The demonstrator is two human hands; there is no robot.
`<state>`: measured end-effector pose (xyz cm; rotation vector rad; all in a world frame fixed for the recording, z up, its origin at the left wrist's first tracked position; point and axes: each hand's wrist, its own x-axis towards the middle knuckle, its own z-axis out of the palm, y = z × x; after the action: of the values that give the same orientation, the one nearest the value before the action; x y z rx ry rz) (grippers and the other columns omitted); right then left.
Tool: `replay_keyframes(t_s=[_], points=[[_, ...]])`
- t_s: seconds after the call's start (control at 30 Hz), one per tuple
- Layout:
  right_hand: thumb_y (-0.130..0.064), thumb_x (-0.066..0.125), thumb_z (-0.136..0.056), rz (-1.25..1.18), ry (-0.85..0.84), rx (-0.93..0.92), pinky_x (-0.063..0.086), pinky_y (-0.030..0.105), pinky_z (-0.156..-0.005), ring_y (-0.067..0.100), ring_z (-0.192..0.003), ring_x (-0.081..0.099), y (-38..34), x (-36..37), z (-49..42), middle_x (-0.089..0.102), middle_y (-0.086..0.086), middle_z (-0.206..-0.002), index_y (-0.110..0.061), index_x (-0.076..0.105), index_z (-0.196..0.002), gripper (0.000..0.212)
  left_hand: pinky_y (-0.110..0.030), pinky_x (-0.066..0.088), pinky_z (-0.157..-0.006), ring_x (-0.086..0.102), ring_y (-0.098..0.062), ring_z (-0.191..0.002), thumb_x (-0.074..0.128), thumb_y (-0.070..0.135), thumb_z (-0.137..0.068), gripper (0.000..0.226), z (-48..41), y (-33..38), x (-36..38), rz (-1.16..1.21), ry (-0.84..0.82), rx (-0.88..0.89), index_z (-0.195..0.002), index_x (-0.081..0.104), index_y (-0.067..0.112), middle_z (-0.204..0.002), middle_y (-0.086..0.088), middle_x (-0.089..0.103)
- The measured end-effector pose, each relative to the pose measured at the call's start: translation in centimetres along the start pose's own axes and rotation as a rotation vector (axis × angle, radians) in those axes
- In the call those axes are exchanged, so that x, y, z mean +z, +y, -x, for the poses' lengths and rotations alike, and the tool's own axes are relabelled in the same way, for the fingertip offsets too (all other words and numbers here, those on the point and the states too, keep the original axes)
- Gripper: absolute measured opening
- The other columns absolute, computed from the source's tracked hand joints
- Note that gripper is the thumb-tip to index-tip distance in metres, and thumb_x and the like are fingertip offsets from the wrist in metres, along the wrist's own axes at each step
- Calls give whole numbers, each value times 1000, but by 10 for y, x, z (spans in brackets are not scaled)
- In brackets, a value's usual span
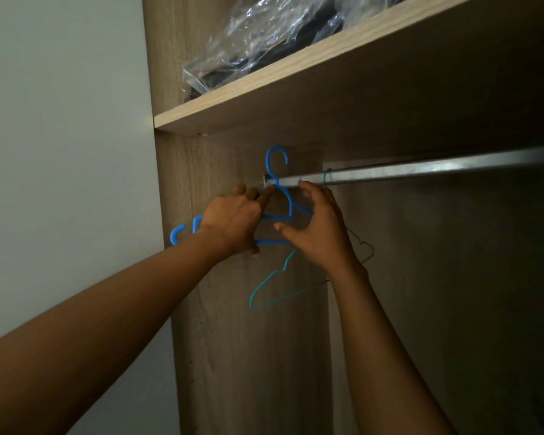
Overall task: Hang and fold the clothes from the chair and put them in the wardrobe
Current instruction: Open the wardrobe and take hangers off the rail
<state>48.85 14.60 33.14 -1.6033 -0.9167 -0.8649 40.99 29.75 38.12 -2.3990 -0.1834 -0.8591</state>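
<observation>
A blue plastic hanger [277,164] is lifted off the metal rail [421,171] at the wardrobe's left end, its hook above the rail. My left hand [233,221] grips its body and lower bar. My right hand [321,227] holds the hanger's right side, with thumb and fingers spread around it. A thin teal wire hanger [274,284] dangles from the rail just behind my right hand. No clothes and no chair are in sight.
Above the rail runs a wooden shelf [296,67] carrying a clear plastic bag [258,36] of dark fabric. The wardrobe's wooden side panel [201,171] stands at left, beside a pale wall [60,152]. Right of my hands the rail is bare.
</observation>
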Motion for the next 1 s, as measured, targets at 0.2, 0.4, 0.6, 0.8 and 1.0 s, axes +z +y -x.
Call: replay_keyframes(t_s=[0.2, 0.4, 0.6, 0.8, 1.0], points=[[-33, 98, -52, 53, -387, 11, 27, 24, -113, 14, -148, 24, -19, 8, -6, 19, -1, -164, -25, 12, -158, 137, -43, 52, -77, 46, -26, -125, 84, 60, -63, 124, 31, -21, -22, -42, 18, 8, -157, 14, 21, -134, -2, 50], [-33, 98, -50, 147, -445, -47, 34, 40, -117, 18, -148, 26, -41, 27, -1, 12, -1, -165, -24, 5, -159, 144, -40, 49, -69, 53, -25, -116, 85, 60, -61, 120, 63, -37, -50, -90, 6, -50, -155, 20, 23, -125, -1, 55], [-33, 96, -55, 94, -463, -122, 38, 36, -113, 19, -145, 32, -86, 41, 18, 17, -4, -163, -26, 7, -159, 137, -35, 39, -64, 51, -23, -112, 82, 63, -63, 124, 116, -56, -75, -153, -15, -115, -157, 13, 21, -124, 0, 54], [-34, 94, -60, -26, -517, -203, 44, 38, -107, 18, -139, 37, -150, 50, 54, 25, -10, -155, -34, 11, -157, 127, -32, 36, -61, 49, -20, -106, 79, 65, -67, 123, 193, -75, -117, -212, -57, -219, -157, 9, 20, -122, -1, 53], [-38, 93, -61, -102, -583, -339, 41, 49, -110, 21, -135, 35, -238, 51, 120, 28, -9, -147, -34, 12, -156, 125, -33, 38, -60, 48, -18, -101, 75, 70, -66, 120, 312, -88, -167, -164, -73, -398, -157, 10, 27, -113, 5, 54]])
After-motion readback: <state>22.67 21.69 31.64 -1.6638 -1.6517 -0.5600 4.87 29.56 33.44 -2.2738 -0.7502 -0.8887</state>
